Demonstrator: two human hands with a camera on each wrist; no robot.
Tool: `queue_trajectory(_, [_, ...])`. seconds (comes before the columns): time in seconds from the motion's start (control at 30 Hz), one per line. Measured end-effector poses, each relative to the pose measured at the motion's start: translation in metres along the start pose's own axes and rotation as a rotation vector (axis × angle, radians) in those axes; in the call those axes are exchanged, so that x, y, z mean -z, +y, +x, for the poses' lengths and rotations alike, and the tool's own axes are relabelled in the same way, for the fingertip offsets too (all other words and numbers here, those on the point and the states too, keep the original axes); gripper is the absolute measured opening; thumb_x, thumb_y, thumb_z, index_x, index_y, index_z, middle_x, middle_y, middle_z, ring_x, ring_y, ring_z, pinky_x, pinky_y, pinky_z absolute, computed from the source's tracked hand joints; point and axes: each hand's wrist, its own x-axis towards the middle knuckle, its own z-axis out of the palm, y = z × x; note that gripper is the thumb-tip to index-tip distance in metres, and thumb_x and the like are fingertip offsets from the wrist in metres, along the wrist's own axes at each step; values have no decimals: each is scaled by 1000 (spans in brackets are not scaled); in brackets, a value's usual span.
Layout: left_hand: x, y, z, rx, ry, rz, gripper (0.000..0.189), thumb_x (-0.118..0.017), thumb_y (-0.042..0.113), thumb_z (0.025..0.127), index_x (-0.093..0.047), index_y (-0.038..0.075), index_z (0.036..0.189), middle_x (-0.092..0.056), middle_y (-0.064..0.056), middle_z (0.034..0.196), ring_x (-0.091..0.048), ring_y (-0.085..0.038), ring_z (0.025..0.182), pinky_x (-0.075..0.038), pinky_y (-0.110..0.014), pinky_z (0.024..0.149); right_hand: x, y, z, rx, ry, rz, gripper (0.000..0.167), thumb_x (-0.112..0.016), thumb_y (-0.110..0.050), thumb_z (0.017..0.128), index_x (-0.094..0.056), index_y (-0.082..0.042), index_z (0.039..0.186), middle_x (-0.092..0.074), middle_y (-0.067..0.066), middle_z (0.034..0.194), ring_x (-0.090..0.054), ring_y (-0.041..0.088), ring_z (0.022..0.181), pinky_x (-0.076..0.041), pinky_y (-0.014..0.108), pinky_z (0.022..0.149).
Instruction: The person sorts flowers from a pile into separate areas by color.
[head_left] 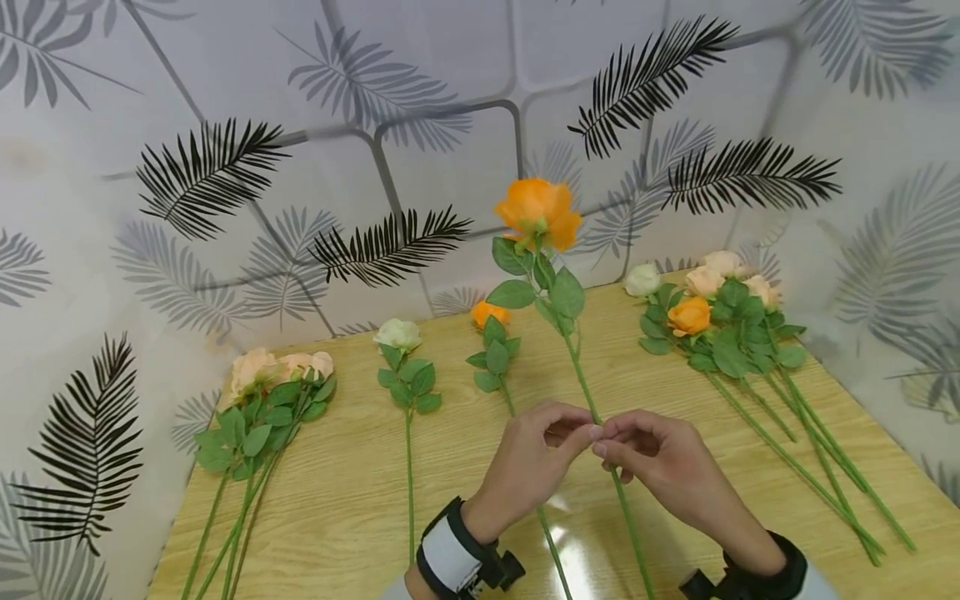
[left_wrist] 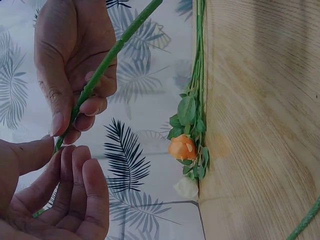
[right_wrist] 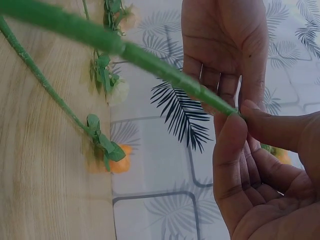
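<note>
An orange artificial rose [head_left: 538,212] stands tilted in front of me, its bloom up and its green stem [head_left: 581,379] slanting down over the table. My left hand [head_left: 536,454] pinches the stem between thumb and fingertip. Right beside it, my right hand [head_left: 667,467] pinches the same stem, the two thumbs almost meeting. The left wrist view shows the stem [left_wrist: 102,67] running up past the right hand [left_wrist: 75,55]. From the right wrist, the fingertips [right_wrist: 231,131] sit at the stem with the left hand [right_wrist: 222,35] behind.
On the wooden table [head_left: 337,517], a peach rose bunch [head_left: 258,392] lies left. A white rose [head_left: 399,335] and another orange rose [head_left: 490,315] lie nearer the middle. A mixed bunch [head_left: 727,325] lies right. Leaf-patterned cloth [head_left: 465,175] rises behind the table.
</note>
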Motion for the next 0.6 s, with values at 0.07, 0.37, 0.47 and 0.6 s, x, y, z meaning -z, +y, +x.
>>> queue_trajectory(0.07, [0, 0, 1, 4, 3, -12, 25, -65, 28, 100, -72, 9, 114, -72, -4, 108, -69, -10, 96, -56, -21, 85, 0, 0, 0, 1, -8, 6, 18, -69, -11, 96, -69, 2, 108, -71, 9, 87, -67, 11, 68, -57, 29, 61])
queue_trajectory(0.37, [-1, 0, 1, 16, 14, -20, 23, -68, 25, 98, -72, 7, 111, -72, -5, 105, -68, -8, 91, -56, -22, 82, -1, 1, -1, 17, -49, 2, 20, -70, -13, 95, -69, 1, 109, -71, 12, 90, -68, 11, 71, -59, 32, 63])
queue_trajectory(0.47, [-2, -1, 1, 20, 12, -8, 22, -69, 24, 98, -71, 7, 111, -71, -5, 104, -67, -8, 91, -56, -22, 82, -1, 2, 0, 18, -53, -12, 19, -71, -14, 95, -69, -1, 108, -71, 13, 92, -68, 12, 71, -59, 33, 64])
queue_trajectory(0.6, [-2, -2, 2, 23, 12, 0, 22, -69, 24, 98, -71, 6, 111, -71, -5, 103, -67, -7, 90, -56, -22, 81, -1, 3, 0, 14, -61, -27, 20, -71, -16, 95, -69, -1, 108, -71, 12, 93, -68, 12, 71, -59, 32, 64])
